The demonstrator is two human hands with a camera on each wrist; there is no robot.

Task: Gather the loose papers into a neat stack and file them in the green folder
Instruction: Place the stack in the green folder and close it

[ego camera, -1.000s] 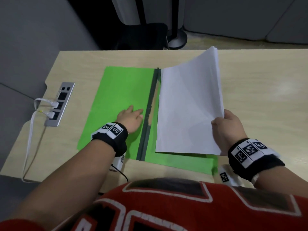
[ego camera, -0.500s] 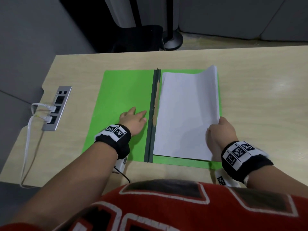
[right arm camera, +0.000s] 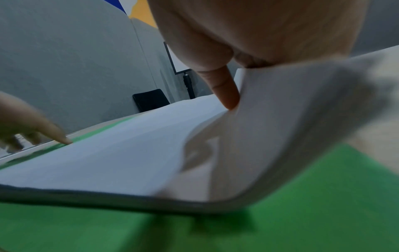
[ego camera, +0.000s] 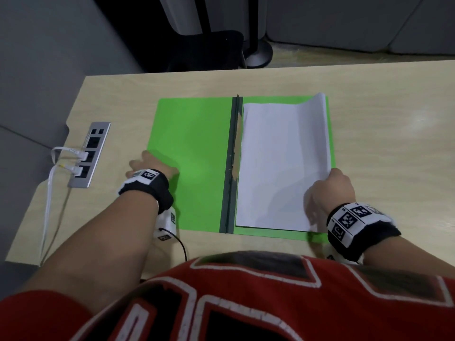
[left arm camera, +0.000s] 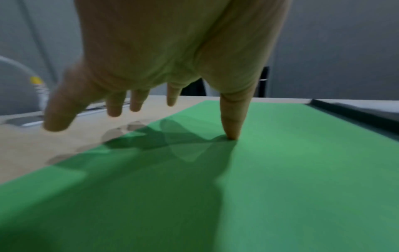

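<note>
Open green folder point(ego camera: 194, 153) lying flat on the table point(ego camera: 384, 114), its dark spine strip point(ego camera: 232, 168) running down the middle. The stack of white papers point(ego camera: 278, 163) lies in the folder's right half, just beside the spine; its left part rests flat, while its right edge curls upward.

Right hand point(ego camera: 327, 193): placed at the near right corner of the papers, gripping the raised edge, with the thumb point(right arm camera: 224, 88) pressed on the top sheet and the other fingers hidden beneath the curl. In the right wrist view the papers bend up from the green cover directly under this hand.

Left hand point(ego camera: 150, 166): at the outer left edge of the folder's empty left half, fingers spread and relaxed, holding nothing. In the left wrist view the thumb tip point(left arm camera: 232, 126) touches the green cover, and the other fingers point(left arm camera: 114, 105) hang over the bare table just beyond the folder's edge.

Further left of the left hand, a metal socket panel point(ego camera: 89, 153) is set into the table, with white cables point(ego camera: 53, 183) plugged in. The table is pale wood grain. Beyond its far edge stand grey partition walls point(ego camera: 344, 18), a black chair point(ego camera: 209, 50) and a round stand base point(ego camera: 259, 55).
</note>
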